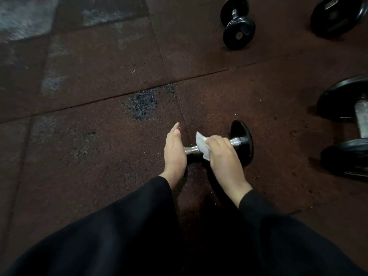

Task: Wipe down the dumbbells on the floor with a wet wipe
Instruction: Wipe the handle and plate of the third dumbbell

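Observation:
A small black dumbbell (242,141) with a chrome handle lies on the reddish rubber floor in front of me. My right hand (224,156) grips a white wet wipe (202,145) wrapped around the middle of the handle. With straight fingers, my left hand (174,151) lies flat against the dumbbell's left end and hides that head. Both arms wear black sleeves.
Another small black dumbbell (238,23) lies at the top centre-right. A larger black dumbbell (347,124) sits at the right edge, and a black weight plate or head (336,14) at the top right corner. Bare rubber tiles (89,86) stretch to the left.

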